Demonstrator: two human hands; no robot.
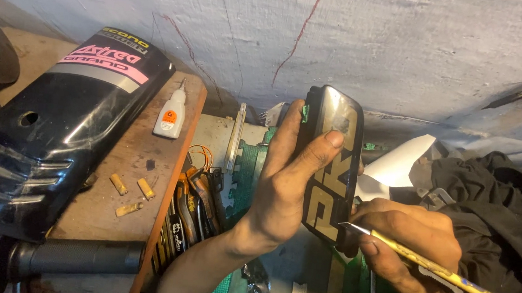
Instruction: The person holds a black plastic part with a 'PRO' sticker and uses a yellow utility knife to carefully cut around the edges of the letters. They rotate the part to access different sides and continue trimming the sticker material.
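My left hand (286, 179) grips a glossy black plastic panel (333, 164) with gold lettering and holds it upright, thumb pressed on its face near the top. My right hand (410, 245) holds a yellow utility knife (447, 279). Its blade tip touches the lower right edge of the panel, at the gold decal.
A large black motorcycle side cover (60, 132) rests on a wooden board (116, 210) at left, with a small glue bottle (170, 114) and cigarette butts (128, 187). Pliers and other tools (199, 203) lie beside the board. Black cloth (489, 205) and white paper (397, 165) sit at right.
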